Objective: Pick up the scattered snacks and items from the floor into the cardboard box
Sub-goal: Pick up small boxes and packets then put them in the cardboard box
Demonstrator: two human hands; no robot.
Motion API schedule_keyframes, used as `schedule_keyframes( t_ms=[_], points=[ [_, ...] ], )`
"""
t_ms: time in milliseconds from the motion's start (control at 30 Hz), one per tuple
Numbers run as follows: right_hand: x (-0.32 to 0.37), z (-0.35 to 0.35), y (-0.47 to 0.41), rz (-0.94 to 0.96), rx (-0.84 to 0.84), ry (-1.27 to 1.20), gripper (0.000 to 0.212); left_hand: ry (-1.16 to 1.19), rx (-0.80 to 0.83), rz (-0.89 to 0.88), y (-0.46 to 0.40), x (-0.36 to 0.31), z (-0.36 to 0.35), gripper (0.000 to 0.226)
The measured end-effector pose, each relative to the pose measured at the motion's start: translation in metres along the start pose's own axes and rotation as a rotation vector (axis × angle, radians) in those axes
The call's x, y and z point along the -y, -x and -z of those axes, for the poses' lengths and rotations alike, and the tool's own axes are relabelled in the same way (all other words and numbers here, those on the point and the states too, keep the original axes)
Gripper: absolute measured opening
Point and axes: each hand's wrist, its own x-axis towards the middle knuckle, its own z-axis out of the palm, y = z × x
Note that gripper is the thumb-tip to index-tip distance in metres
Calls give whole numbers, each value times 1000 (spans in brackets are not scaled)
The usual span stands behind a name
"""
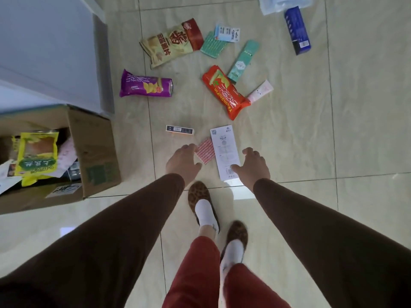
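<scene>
The open cardboard box (95,152) stands on the floor at the left with a yellow-green snack bag (36,156) and other packs inside. Both my hands reach down over the tiles with relaxed fingers and hold nothing. My left hand (182,164) hovers beside a pink striped packet (205,151). My right hand (252,166) is at the lower right edge of a white flat box (225,150). Farther out lie a small dark and white box (180,130), a purple chip pack (145,84), an orange snack bag (226,92) and a yellow-red chip bag (172,42).
More items lie beyond: a teal packet (213,45), a white-blue card (226,33), a teal box (243,61), a pink tube (261,91), a dark blue box (298,31) and a clear blue-tinted plastic bag (282,3). A white door and wall (49,52) rise at the left. My slippered feet (204,205) stand below my hands.
</scene>
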Motion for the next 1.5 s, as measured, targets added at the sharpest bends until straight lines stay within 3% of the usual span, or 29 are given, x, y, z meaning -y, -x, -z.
schedule_keyframes(
  t_ms=[300,433,500,567,700,800,967,1133,1300,1500],
  points=[
    [-14,-74,-129,-69,-35,83,77,-7,-32,138,-108,22,-96,45],
    [-27,-104,-163,-178,-46,60,86,-97,-93,148,-145,27,-142,56],
    [-33,-121,-170,-224,-42,-8,79,-187,-129,178,-156,29,-163,66],
    [-37,-131,-169,-236,-4,-104,64,-216,-170,232,-159,25,-170,63],
    [-34,-119,-157,-153,89,-274,27,-110,-119,279,-145,25,-151,21],
    [-21,-90,-148,-29,39,-222,31,-100,-235,181,-127,39,-121,4],
    [19,-31,-165,118,-18,-274,28,-185,-377,39,-133,61,-62,17],
    [61,-2,-218,248,-132,-241,40,-248,-288,-18,-163,71,-26,27],
    [80,2,-273,250,-246,31,48,-232,-143,7,-183,74,-31,51],
    [86,-10,-296,226,-263,137,90,-129,-169,77,-195,77,-41,60]
  ],
)
